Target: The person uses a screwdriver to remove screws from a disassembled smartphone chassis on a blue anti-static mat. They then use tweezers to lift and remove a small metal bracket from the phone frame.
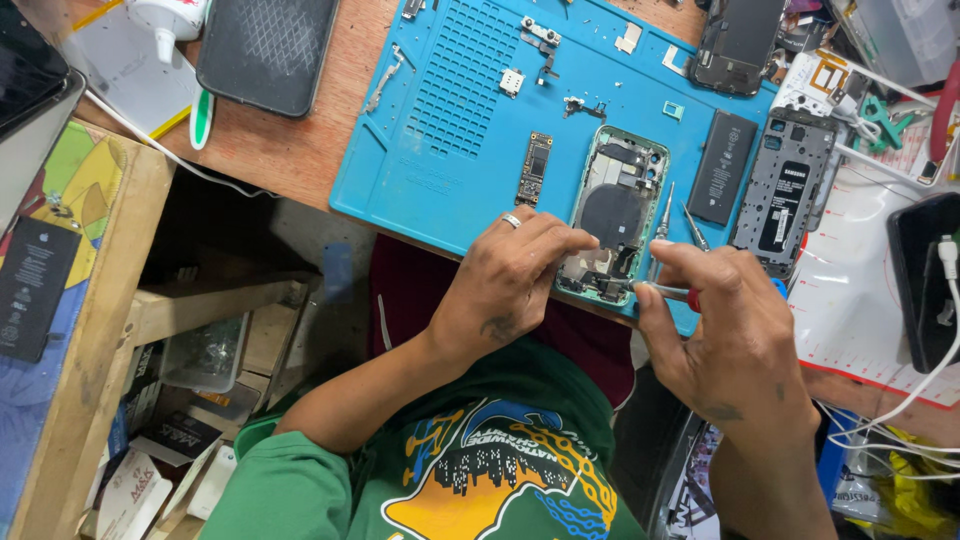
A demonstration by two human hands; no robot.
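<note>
An opened green phone chassis (618, 210) lies on a blue work mat (450, 110) at the desk's near edge. My left hand (510, 280), a ring on one finger, rests on the chassis's lower left corner with fingertips pressing its bottom end. My right hand (725, 330) grips a small screwdriver with a red collar (672, 291); its tip points into the bottom of the chassis. A narrow logic board (534, 168) lies just left of the chassis. A black battery (722, 166) lies to its right.
Tweezers (664, 212) rest beside the chassis. A second opened phone frame (783, 192) lies right of the battery, another phone (738, 45) at the top. A dark phone (268, 50) lies on the wooden desk top left. White cables (935, 370) trail at right.
</note>
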